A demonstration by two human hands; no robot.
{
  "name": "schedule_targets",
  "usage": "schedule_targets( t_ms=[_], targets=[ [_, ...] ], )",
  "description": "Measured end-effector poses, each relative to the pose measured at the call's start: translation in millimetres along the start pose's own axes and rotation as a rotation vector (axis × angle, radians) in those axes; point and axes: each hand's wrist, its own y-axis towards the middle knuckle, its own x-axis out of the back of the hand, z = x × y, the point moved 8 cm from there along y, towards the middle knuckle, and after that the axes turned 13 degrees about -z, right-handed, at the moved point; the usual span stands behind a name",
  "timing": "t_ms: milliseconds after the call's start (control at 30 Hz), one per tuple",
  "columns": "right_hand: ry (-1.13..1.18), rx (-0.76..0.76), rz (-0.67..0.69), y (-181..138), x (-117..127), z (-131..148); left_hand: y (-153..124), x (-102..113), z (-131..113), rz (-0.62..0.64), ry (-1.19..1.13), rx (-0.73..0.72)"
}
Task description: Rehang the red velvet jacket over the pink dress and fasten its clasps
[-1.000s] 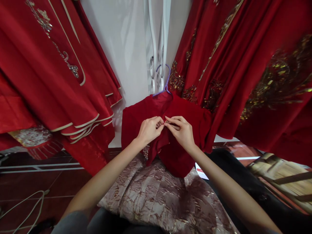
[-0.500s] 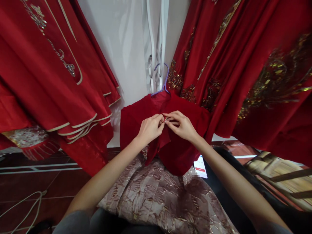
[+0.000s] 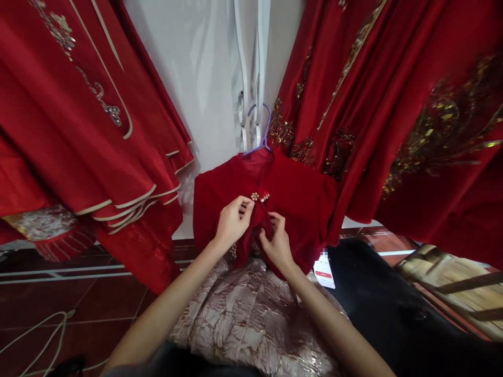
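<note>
A short red jacket (image 3: 298,183) hangs on a purple hanger (image 3: 266,123) in front of me. A clasp of pearl-like beads and red (image 3: 260,197) lies across its front opening, with both halves side by side. My left hand (image 3: 234,220) is closed, thumb and forefinger pinched at the jacket's front edge just left of the clasp. Lower down and to the right, my right hand (image 3: 278,242) has its fingers curled round the other front edge, thumb toward the opening. Another beaded ornament (image 3: 233,251) shows partly below my left hand.
Red garments with pale trim (image 3: 129,157) hang at left, and sequined red ones (image 3: 428,120) at right. A shiny pink-brown cloth (image 3: 251,319) covers my lap. A lit phone (image 3: 324,272) lies beside it. A pale cable (image 3: 58,335) crosses the tiled floor.
Both hands have come away from the clasp, which now shows uncovered. My left hand moved slightly left and down, my right hand down to the lower front edge.
</note>
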Motion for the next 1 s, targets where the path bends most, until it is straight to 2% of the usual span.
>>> schedule_targets(
  t_ms=[67, 167, 267, 367, 500, 567, 600, 633, 767, 800, 900, 1000],
  targets=[
    [-0.010, -0.044, -0.010, 7, 14, -3, -4, 0, 8, 0.004, -0.028, 0.051],
    [0.010, -0.131, -0.091, 26, 52, -1, -8, -4, 24, 0.016, -0.104, 0.139],
    [0.069, -0.098, -0.113, 44, 87, 22, -10, -12, 35, 0.033, -0.192, 0.187],
    [0.079, -0.082, -0.139, 49, 110, 47, -15, -22, 27, 0.088, -0.238, 0.157],
    [0.177, -0.034, -0.047, 37, 105, 75, -31, -35, -15, 0.233, -0.292, -0.031],
    [0.227, -0.008, -0.003, 31, 98, 82, -39, -34, -26, 0.239, -0.280, -0.035],
    [0.245, 0.002, 0.020, 29, 96, 84, -41, -30, -25, 0.201, -0.257, 0.001],
    [0.260, 0.010, 0.050, 28, 93, 85, -43, -23, -20, 0.128, -0.220, 0.047],
    [0.344, 0.024, 0.221, 25, 87, 88, -47, 26, 15, -0.326, 0.043, 0.133],
    [0.365, 0.018, 0.261, 24, 86, 89, -48, 33, 25, -0.386, 0.086, 0.143],
    [0.409, 0.004, 0.375, 20, 79, 94, -48, 32, 51, -0.337, 0.047, 0.191],
    [0.383, 0.039, 0.443, 15, 65, 96, -46, 28, 60, -0.290, -0.042, 0.193]
  ],
)
